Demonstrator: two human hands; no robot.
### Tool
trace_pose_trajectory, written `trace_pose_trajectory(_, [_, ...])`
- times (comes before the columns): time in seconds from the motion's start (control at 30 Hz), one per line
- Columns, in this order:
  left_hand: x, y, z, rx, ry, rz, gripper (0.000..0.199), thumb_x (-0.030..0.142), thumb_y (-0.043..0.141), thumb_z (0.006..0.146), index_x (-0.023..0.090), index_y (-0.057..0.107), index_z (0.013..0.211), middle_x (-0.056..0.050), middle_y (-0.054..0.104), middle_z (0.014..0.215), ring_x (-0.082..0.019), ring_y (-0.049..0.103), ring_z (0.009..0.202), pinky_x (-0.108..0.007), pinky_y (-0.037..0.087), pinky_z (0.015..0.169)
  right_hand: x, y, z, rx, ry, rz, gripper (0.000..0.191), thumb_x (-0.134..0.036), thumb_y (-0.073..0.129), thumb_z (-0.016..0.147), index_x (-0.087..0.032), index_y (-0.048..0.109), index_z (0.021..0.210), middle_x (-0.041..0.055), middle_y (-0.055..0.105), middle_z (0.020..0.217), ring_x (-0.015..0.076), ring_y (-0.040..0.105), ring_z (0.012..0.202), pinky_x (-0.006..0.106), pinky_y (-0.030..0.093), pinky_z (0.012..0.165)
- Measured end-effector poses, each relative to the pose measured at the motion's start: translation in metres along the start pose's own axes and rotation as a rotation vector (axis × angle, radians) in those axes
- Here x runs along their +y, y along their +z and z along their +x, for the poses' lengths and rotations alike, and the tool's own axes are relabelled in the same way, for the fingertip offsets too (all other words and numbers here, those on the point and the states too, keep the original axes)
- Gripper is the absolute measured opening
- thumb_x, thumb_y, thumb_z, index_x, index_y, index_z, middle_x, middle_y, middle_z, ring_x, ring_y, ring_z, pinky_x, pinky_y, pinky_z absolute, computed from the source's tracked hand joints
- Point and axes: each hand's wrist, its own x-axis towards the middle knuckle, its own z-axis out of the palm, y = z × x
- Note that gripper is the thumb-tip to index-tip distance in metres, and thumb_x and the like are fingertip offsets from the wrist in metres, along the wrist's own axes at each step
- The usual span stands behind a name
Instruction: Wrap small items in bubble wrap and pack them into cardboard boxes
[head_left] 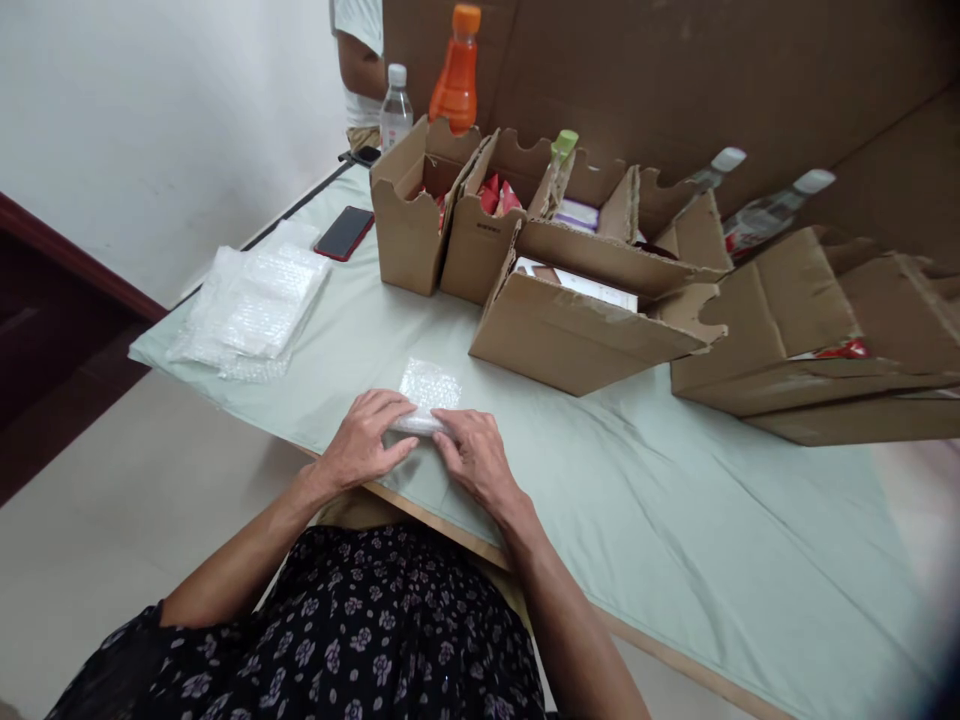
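Note:
A small piece of bubble wrap (pixel 430 385) lies on the pale green cloth near the table's front edge, its near end rolled or folded into a narrow bundle. My left hand (pixel 369 432) grips the left end of that bundle between thumb and fingers. At the right end, the thumb and fingers of my right hand (pixel 475 452) hold it too. The far part of the wrap lies flat beyond the fingers. Whether anything is inside the bundle cannot be made out.
Bubble wrap sheets (pixel 259 305) are stacked at the left, beside a phone (pixel 344 233). Cardboard boxes (pixel 581 335) with packets stand beyond my hands and to the right. Behind them are an orange bottle (pixel 456 85) and clear bottles (pixel 396 110). A person (pixel 360 65) stands at the far end.

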Motion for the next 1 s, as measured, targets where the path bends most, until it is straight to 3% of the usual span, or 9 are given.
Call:
trace_pose_trajectory(0.1, [0.000,-0.003,-0.005,-0.024,-0.066,-0.057,0.029,0.023,0.063,0.092,0.016,0.068,0.119,-0.010,0.074,0.109,-0.025,0.067,0.103,-0.042,0.054,0.094,-0.002,-0.003,-0.003,-0.043,0.056,0.079,0.031,-0.029,0.059,0.099,-0.020,0.069,0.126,0.0077,0.079,0.108,0.0236,0.070,0.094,0.042,0.048,0.095])
trace_pose_trajectory(0.2, [-0.006,0.001,0.001,-0.038,-0.175,-0.035,0.029,0.026,0.064,0.091,0.017,0.069,0.118,-0.009,0.076,0.105,-0.023,0.068,0.094,-0.039,0.056,0.088,-0.004,-0.002,-0.005,0.037,0.099,-0.012,0.035,-0.029,0.058,0.098,-0.019,0.067,0.130,0.0120,0.074,0.122,0.0275,0.067,0.108,0.044,0.047,0.096])
trace_pose_trajectory(0.3, [-0.011,0.010,0.013,-0.036,-0.240,0.044,0.031,0.027,0.066,0.089,0.017,0.069,0.119,-0.010,0.076,0.109,-0.026,0.068,0.098,-0.043,0.055,0.093,-0.009,0.001,-0.005,0.087,0.061,-0.129,0.042,-0.028,0.061,0.095,-0.018,0.063,0.135,0.0157,0.066,0.137,0.0312,0.059,0.122,0.046,0.045,0.100])
trace_pose_trajectory(0.4, [-0.012,0.017,0.023,0.006,-0.294,0.080,0.033,0.028,0.067,0.088,0.016,0.069,0.119,-0.012,0.073,0.108,-0.027,0.067,0.101,-0.045,0.054,0.096,-0.011,0.005,-0.002,0.034,0.003,-0.195,0.045,-0.026,0.064,0.091,-0.020,0.063,0.135,0.0160,0.062,0.142,0.0326,0.057,0.124,0.047,0.045,0.101])
trace_pose_trajectory(0.5, [-0.009,0.017,0.021,0.101,-0.380,-0.012,0.038,0.032,0.066,0.087,0.015,0.066,0.122,-0.012,0.069,0.110,-0.024,0.067,0.095,-0.040,0.057,0.086,-0.007,0.009,0.002,0.014,0.023,-0.181,0.042,-0.021,0.063,0.091,-0.019,0.065,0.133,0.0156,0.067,0.137,0.0325,0.060,0.120,0.047,0.046,0.099])
trace_pose_trajectory(0.63, [0.003,0.012,0.006,0.261,-0.593,-0.311,0.053,0.037,0.068,0.085,0.014,0.060,0.133,-0.013,0.069,0.115,-0.021,0.068,0.093,-0.036,0.058,0.081,0.002,0.009,0.005,0.134,0.174,0.039,0.033,-0.023,0.057,0.093,-0.018,0.070,0.123,0.0125,0.075,0.122,0.0291,0.066,0.110,0.044,0.048,0.097])
trace_pose_trajectory(0.73, [0.017,0.011,-0.002,0.214,-0.740,-0.659,0.055,0.038,0.069,0.085,0.014,0.059,0.133,-0.014,0.070,0.121,-0.023,0.070,0.104,-0.040,0.056,0.096,0.000,0.007,0.004,0.190,0.291,0.311,0.031,-0.034,0.056,0.093,-0.019,0.071,0.116,0.0077,0.078,0.109,0.0244,0.068,0.093,0.038,0.052,0.088])
trace_pose_trajectory(0.87, [0.034,0.020,0.003,0.064,-0.700,-0.979,0.042,0.037,0.066,0.087,0.014,0.065,0.122,-0.012,0.074,0.120,-0.026,0.069,0.114,-0.042,0.054,0.104,-0.015,0.006,-0.001,0.164,0.325,0.589,0.031,-0.042,0.060,0.090,-0.020,0.071,0.107,0.0023,0.075,0.092,0.0193,0.064,0.079,0.031,0.052,0.074])
trace_pose_trajectory(1.0, [0.038,0.028,0.009,0.082,-0.669,-0.969,0.037,0.036,0.065,0.085,0.015,0.065,0.116,-0.010,0.075,0.116,-0.023,0.070,0.109,-0.038,0.055,0.100,-0.021,0.003,-0.009,0.158,0.303,0.641,0.023,-0.039,0.062,0.087,-0.021,0.070,0.100,0.0026,0.073,0.090,0.0193,0.063,0.081,0.032,0.052,0.076])
